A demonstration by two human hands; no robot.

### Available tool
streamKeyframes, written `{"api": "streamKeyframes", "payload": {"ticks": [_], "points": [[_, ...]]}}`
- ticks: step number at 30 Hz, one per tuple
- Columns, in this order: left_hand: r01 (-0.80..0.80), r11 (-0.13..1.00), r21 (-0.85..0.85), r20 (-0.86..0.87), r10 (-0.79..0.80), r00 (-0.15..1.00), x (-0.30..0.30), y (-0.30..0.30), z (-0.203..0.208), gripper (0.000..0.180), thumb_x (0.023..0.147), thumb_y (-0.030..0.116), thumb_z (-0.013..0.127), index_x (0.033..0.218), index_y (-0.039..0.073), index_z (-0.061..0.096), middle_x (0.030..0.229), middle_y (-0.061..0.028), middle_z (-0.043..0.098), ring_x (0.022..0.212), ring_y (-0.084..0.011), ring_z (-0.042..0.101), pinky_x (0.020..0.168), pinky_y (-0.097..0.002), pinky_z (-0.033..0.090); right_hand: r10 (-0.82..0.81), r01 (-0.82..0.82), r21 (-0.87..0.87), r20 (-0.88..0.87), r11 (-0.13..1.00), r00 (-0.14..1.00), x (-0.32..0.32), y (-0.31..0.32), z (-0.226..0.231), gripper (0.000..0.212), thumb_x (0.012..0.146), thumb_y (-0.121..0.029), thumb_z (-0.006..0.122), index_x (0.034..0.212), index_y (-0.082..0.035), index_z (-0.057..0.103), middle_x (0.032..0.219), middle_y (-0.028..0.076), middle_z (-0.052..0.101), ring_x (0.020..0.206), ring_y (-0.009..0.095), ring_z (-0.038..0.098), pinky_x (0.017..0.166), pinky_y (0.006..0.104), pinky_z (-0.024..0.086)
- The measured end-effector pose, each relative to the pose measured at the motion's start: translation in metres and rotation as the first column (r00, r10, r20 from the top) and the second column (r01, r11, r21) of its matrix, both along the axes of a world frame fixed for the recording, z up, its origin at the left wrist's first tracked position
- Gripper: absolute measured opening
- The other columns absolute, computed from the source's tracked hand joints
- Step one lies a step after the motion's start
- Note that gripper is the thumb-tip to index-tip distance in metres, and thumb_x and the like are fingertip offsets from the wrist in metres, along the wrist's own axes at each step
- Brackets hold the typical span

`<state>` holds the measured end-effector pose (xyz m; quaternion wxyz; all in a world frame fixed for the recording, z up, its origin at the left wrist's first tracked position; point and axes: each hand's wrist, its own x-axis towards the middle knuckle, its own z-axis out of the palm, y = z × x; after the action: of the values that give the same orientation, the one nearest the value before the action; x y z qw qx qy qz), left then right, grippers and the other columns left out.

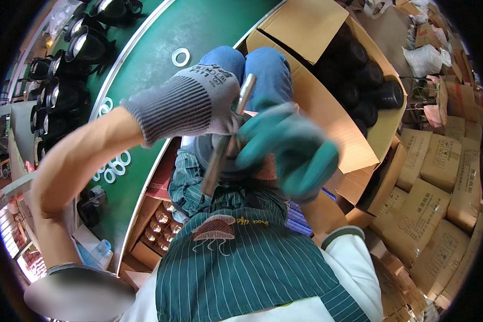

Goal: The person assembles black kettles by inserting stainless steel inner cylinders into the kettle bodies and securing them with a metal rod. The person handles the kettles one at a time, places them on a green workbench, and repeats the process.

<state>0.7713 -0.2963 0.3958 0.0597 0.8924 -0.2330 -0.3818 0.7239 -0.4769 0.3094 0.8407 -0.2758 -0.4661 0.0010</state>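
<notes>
Rod seen slanting between left hand and right hand, lower end toward apron. Left grip curled at middle, hold unclear; right blurred, cannot be told. Likely stiff, slick; best grasped mid-length.

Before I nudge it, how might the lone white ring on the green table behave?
The lone white ring likely feels light, given its open centre. Lying flat, it should slide rather than roll. The smooth-looking green table probably offers little resistance.
</notes>
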Motion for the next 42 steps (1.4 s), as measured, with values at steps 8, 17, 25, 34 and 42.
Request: {"api": "streamKeyframes", "payload": {"ticks": [8,17,25,34,42], "points": [[-0.465,0.825,0.321,-0.059,0.508,0.859,-0.048,-0.037,0.013,0.081,0.099,0.048,0.059,0.144,-0.014,0.035,0.112,-0.0305,0.069,0.106,-0.0382,0.071,0.093,-0.0437,0.056,-0.452,0.091,-0.658,-0.403,0.747,0.796,-0.042,0.014,-0.085,0.058,0.113,-0.041,0.034,0.156,-0.001,0.038,0.149,0.017,0.054,0.137,0.025,0.050,0.117,0.0354,0.037],[-0.513,0.858,0.022,0.150,0.504,0.851,-0.079,-0.020,-0.005,0.088,0.089,0.053,0.072,0.136,-0.014,0.038,0.099,-0.0287,0.071,0.092,-0.0403,0.073,0.077,-0.0438,0.060,0.264,-0.449,0.108,-0.916,0.887,0.303,0.054,0.038,-0.070,0.054,0.106,-0.047,0.051,0.134,-0.002,0.061,0.121,0.014,0.069,0.111,0.026,0.067,0.092,0.0385,0.058],[-0.248,0.959,-0.135,0.202,0.272,0.941,-0.089,0.008,-0.028,0.076,0.091,0.051,0.072,0.133,-0.004,0.040,0.092,-0.0248,0.068,0.083,-0.0438,0.071,0.069,-0.0473,0.059,-0.192,-0.171,-0.350,-0.789,0.921,0.583,0.017,0.026,-0.075,0.032,0.109,-0.033,0.051,0.111,-0.003,0.062,0.096,0.010,0.070,0.089,0.020,0.068,0.085,0.0349,0.058],[0.418,0.796,-0.437,0.502,-0.170,0.848,-0.055,0.065,-0.070,0.080,0.087,0.054,0.076,0.138,0.004,0.043,0.106,-0.0163,0.063,0.087,-0.0346,0.072,0.074,-0.0407,0.062,-0.713,0.537,-0.664,0.009,0.520,0.701,-0.043,0.003,-0.032,0.017,0.100,-0.010,0.058,0.086,-0.001,0.053,0.092,0.016,0.069,0.086,0.026,0.070,0.086,0.0348,0.056],[-0.325,0.426,-0.845,0.163,0.783,0.601,-0.058,0.096,-0.070,0.058,0.091,0.032,0.079,0.132,0.002,0.054,0.106,-0.0168,0.075,0.093,-0.0235,0.077,0.077,-0.0378,0.060,-0.328,0.432,-0.886,0.362,0.169,0.872,-0.046,-0.016,-0.024,0.104,0.066,-0.052,0.092,0.151,-0.009,0.049,0.152,0.027,0.043,0.144,0.041,0.042,0.119,0.0507,0.036]]}}
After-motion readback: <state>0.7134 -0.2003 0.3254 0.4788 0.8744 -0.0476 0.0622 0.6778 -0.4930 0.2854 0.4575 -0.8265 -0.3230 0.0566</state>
